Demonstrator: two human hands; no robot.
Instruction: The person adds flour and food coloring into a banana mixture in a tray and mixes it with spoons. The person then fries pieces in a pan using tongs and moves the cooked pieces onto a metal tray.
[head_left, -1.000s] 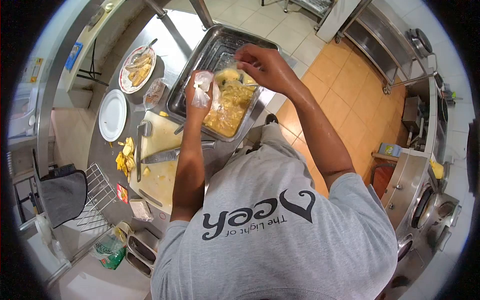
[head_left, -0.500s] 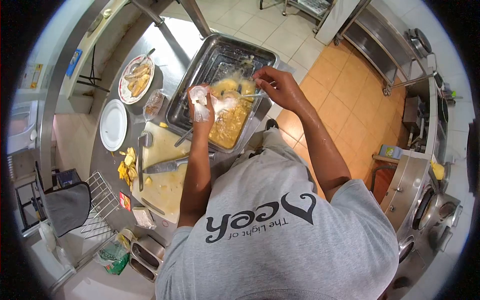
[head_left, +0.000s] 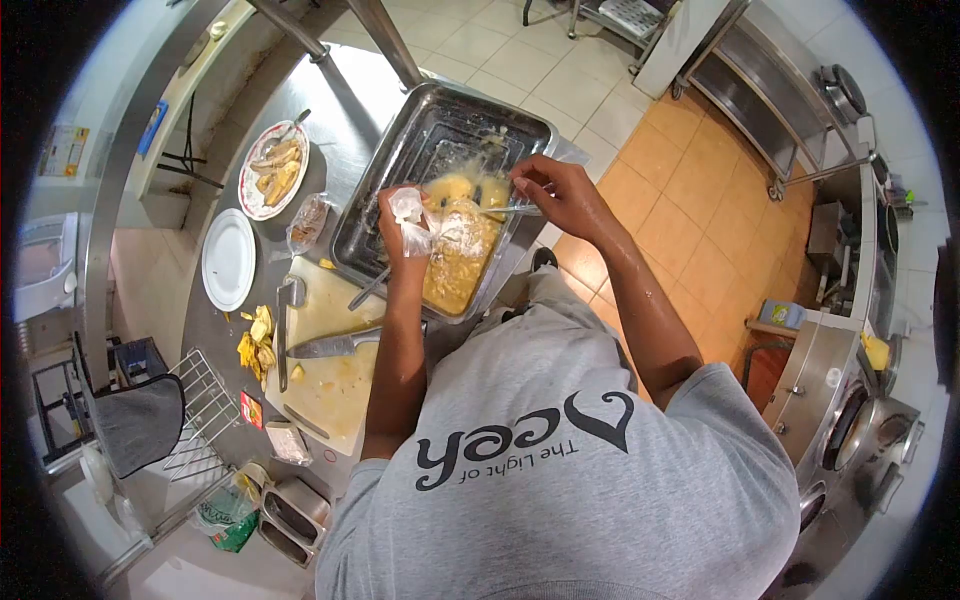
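My left hand (head_left: 402, 235) is closed round a clear plastic bag (head_left: 408, 212) at the left side of a metal tray (head_left: 372, 190). White powder (head_left: 462, 222) lies on the yellow, lumpy mixture (head_left: 450, 280) in the tray's near part. My right hand (head_left: 560, 190) is over the tray's right rim, its fingers curled and close together; whether they hold anything is too small to tell. A metal utensil handle (head_left: 520, 209) rests across the rim just under it. Another dark handle (head_left: 368, 290) sticks out at the tray's left edge.
Left of the tray are a cutting board (head_left: 318, 390) with a knife (head_left: 330, 346), a white plate (head_left: 229, 260), a patterned plate of banana pieces (head_left: 274, 170), yellow peels (head_left: 256, 345) and a small plastic bag (head_left: 308, 222). A stove (head_left: 850, 420) stands at the right.
More white powder lies on the mixture than before. My right hand has moved down and right from above the tray to its right rim. My left hand still grips the bag.
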